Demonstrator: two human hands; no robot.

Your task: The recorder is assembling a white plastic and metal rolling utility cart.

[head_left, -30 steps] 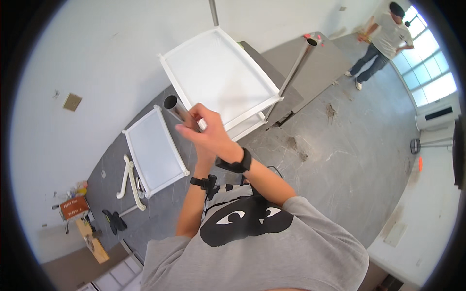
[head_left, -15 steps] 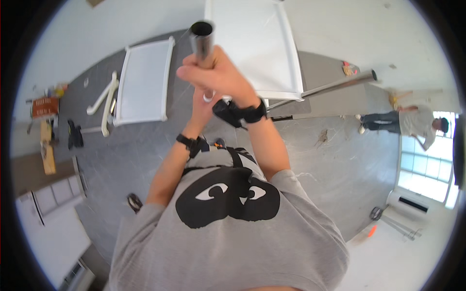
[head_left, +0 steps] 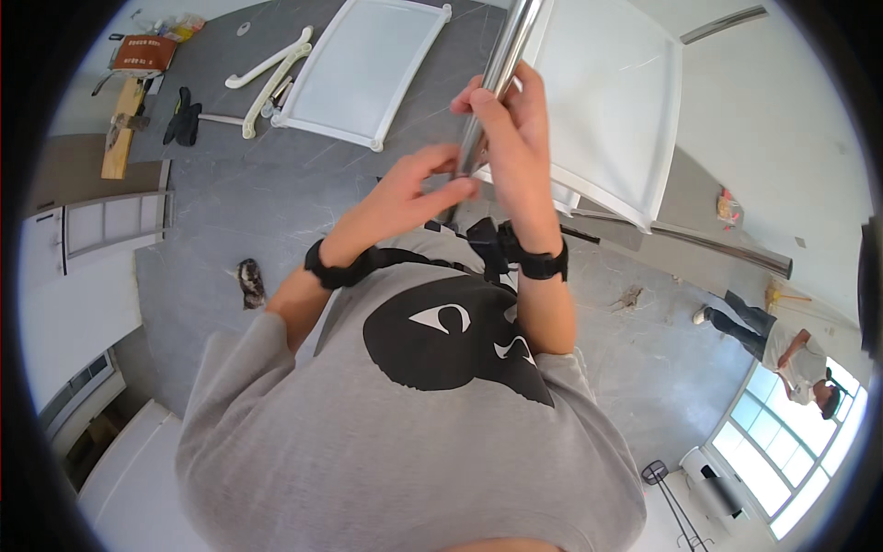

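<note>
A shiny metal tube (head_left: 506, 57) rises at a slant in front of my chest, its upper end cut off by the top edge of the picture. My right hand (head_left: 517, 138) is closed around it, thumb along the near side. Lower down, the thumb and fingers of my left hand (head_left: 418, 191) pinch the tube's bottom end, which they partly hide. Just beyond my right hand stands a large white framed panel (head_left: 607, 101). Black straps with small devices are on both wrists.
A second white framed panel (head_left: 368, 69) lies on the floor, beside curved white legs (head_left: 267, 92). Black gloves (head_left: 184, 120), a wooden board (head_left: 120, 138) and a red bag (head_left: 145, 53) are far left. Another metal tube (head_left: 727, 250) sticks out right; a person (head_left: 796, 359) stands beyond.
The view has swung, shifting the floor panel upward and right. The tube now leans up to the right. My left hand has come out from behind the right, to the tube's bottom end.
</note>
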